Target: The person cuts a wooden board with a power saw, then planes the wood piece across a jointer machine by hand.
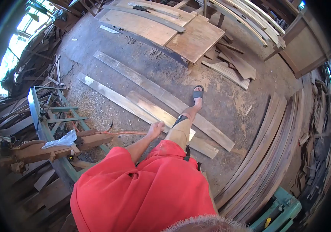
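Observation:
My left hand (156, 130) hangs low beside my thigh with its fingers curled closed. What lies inside the curl, if anything, is hidden. Just past the knuckles is a short, lighter wooden board (152, 108), partly hidden behind my leg; I cannot tell whether the hand touches it. Two long boards lie roughly parallel on the floor: one plank (107, 94) on the near side and another plank (150, 86) beyond it. An orange cord (129, 133) runs toward my wrist from the left. My right hand is out of view.
One sandalled foot (198, 94) stands beyond the far plank. A green metal frame (57, 131) with a timber beam (92, 142) stands at left. Curved stacked boards (266, 154) lie at right, near a green machine (279, 210). A low plywood-topped table (200, 36) is ahead.

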### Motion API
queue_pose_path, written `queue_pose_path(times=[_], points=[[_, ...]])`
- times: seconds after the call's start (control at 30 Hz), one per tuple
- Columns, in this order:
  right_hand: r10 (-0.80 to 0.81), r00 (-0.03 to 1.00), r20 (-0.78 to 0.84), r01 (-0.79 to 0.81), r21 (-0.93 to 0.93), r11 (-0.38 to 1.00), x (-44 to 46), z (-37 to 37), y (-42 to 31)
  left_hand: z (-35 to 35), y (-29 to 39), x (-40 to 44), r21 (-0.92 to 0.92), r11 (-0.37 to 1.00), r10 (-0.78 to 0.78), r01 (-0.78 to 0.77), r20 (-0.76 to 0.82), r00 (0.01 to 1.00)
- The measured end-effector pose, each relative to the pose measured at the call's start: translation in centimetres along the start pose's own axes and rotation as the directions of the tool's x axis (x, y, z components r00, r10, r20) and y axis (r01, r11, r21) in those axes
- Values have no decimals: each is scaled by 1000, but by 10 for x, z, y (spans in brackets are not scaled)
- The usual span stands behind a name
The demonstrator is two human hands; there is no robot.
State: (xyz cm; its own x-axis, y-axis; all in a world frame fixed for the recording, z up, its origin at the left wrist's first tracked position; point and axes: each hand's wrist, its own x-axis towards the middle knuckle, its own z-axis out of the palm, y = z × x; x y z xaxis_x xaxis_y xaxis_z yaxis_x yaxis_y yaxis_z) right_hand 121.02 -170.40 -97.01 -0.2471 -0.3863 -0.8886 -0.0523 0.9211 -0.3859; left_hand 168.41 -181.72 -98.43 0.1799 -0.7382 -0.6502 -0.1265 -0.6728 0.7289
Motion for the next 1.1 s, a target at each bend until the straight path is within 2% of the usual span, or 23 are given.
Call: queue_pose_path(times=[0.07, 0.2, 0.33, 0.37, 0.43, 0.5, 0.57, 0.63, 0.7, 0.77, 0.8, 0.83, 0.87, 0.93, 1.0, 1.03, 1.07, 1.1], points=[[13, 1000, 6, -13, -17, 1000, 17, 5, -23, 14, 40, 48, -343, 933, 68, -108, -125, 990], [51, 998, 31, -48, -91, 995, 56, 10, -82, 14, 180, 132, -619, 762, 150, -190, -116, 982], [39, 996, 82, -17, -249, 968, 92, 11, -182, -11, 302, 257, -691, 694, 137, -204, -152, 979], [30, 995, 96, -1, -296, 955, 99, 9, -213, -19, 328, 289, -712, 672, 94, -204, -191, 977], [-2, 996, 89, 28, -289, 957, 111, 6, -281, -24, 360, 336, -750, 639, 21, -169, -203, 979], [-40, 997, 60, 50, -186, 981, 124, 10, -347, -38, 398, 382, -851, 508, -111, -136, -221, 969], [-70, 998, 1, 70, 0, 998, 129, 29, -416, -44, 421, 418, -869, 476, -115, -136, -215, 970], [-133, 987, -89, 140, 69, 988, 123, 52, -480, -54, 429, 444, -884, 444, -130, -144, -223, 966], [-176, 982, -60, 179, 33, 983, 134, 60, -514, -58, 436, 465, -954, 259, -223, -153, -213, 951], [-223, 975, -5, 223, -13, 975, 151, 61, -535, -66, 437, 477, -962, 243, -227, -127, -184, 956], [-311, 950, -2, 311, -34, 950, 159, 59, -543, -67, 438, 476, -970, 216, -242, -111, -163, 956], [-398, 917, 23, 399, -64, 915, 167, 58, -551, -67, 437, 473, -970, 208, -258, -126, -178, 950], [-393, 917, 61, 397, -83, 914, 173, 57, -559, -69, 436, 471, -966, 213, -250, -144, -197, 948], [-396, 918, 2, 394, -94, 914, 181, 56, -580, -80, 443, 462, -956, 202, -258, -213, -262, 930], [-429, 901, 68, 434, -173, 884, 192, 56, -599, -80, 447, 444, -869, 429, -252, -246, -377, 891], [-429, 900, 80, 435, -235, 869, 193, 56, -612, -80, 443, 438, -868, 412, -274, -277, -408, 871], [-430, 897, 100, 439, -299, 847, 195, 58, -628, -81, 438, 430, -829, 484, -260, -280, -442, 858], [-357, 919, 165, 390, -265, 882, 212, 56, -638, -84, 427, 420, -785, 550, -253, -285, -482, 839]])
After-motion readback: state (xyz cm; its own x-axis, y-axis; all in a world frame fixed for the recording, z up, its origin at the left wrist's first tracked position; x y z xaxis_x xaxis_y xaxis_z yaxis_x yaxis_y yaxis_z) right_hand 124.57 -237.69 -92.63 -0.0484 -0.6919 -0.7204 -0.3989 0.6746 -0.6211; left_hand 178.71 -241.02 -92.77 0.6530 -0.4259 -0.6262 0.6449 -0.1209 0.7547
